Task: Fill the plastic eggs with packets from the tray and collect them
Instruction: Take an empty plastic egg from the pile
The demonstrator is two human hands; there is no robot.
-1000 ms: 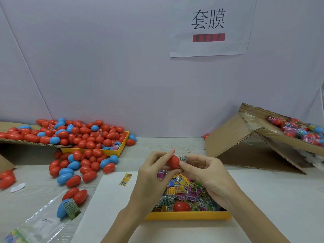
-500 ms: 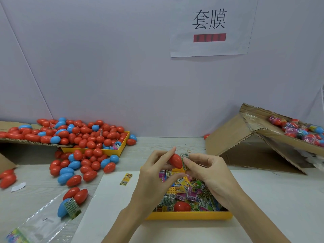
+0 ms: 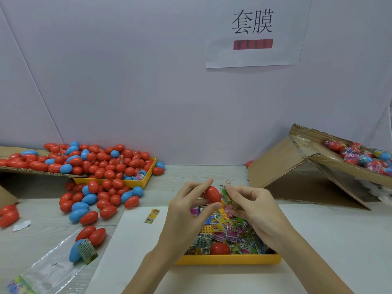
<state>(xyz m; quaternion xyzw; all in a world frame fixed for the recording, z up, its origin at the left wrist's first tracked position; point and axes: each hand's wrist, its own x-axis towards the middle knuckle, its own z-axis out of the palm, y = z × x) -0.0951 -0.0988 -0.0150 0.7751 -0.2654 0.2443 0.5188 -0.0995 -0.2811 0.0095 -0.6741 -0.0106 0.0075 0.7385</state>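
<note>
Mid-fill: left hand (image 3: 186, 211) pinching red egg (image 3: 212, 194), right hand (image 3: 252, 211) fingers clamped on green packet (image 3: 227, 195); tray (image 3: 229, 259) full, scores of eggs (image 3: 101, 164) waiting.

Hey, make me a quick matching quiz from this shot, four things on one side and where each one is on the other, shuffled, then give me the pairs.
Things
1. red egg
2. green packet
3. loose yellow packet
4. rubber band

Places
A. on the white sheet, left of the tray
B. pinched in the left hand
C. on the table beyond the hands
D. pinched in the right hand

Pairs: 1-B, 2-D, 3-A, 4-C
</note>
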